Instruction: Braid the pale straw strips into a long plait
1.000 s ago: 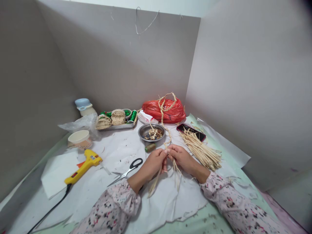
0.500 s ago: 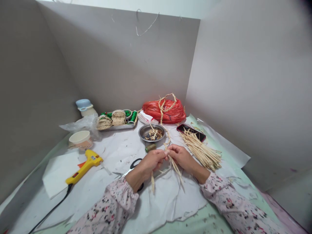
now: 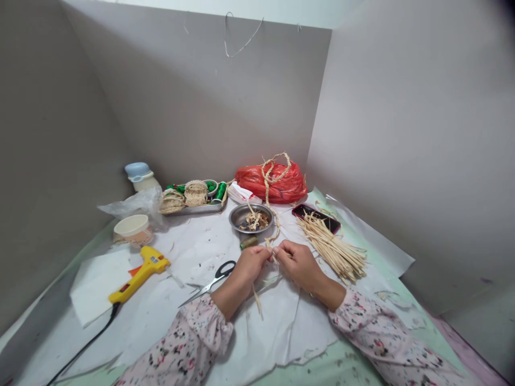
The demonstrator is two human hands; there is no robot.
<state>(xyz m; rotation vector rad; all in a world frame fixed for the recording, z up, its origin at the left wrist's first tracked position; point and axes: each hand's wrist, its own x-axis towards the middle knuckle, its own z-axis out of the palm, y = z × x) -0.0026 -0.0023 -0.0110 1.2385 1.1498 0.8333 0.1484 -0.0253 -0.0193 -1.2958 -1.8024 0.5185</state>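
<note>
Both hands meet at the near end of a pale straw braid [image 3: 277, 228], which runs up past the metal bowl and loops over the red bag. My left hand [image 3: 252, 264] is closed, thumb and fingers pinching the braid's working end. Close beside it, my right hand [image 3: 296, 262] is also closed in a pinch on the straw. A loose straw strand [image 3: 257, 301] hangs below my left hand. The exact grip between the fingertips is partly hidden. Black-handled scissors [image 3: 213, 281] lie just left of my left wrist, partly covered by the forearm.
A straw bundle [image 3: 333, 246] lies right, against a phone [image 3: 333, 222]. Ahead stand a metal bowl [image 3: 233, 219] of scraps, a thread spool [image 3: 248, 243] and a red plastic bag [image 3: 298, 182]. Leftward are a yellow glue gun [image 3: 139, 276], a cup [image 3: 132, 230] and a tray [image 3: 193, 210].
My hands have shifted slightly left along with the braid's end. The strands that hung below my right hand are now mostly hidden. More of the scissors shows.
</note>
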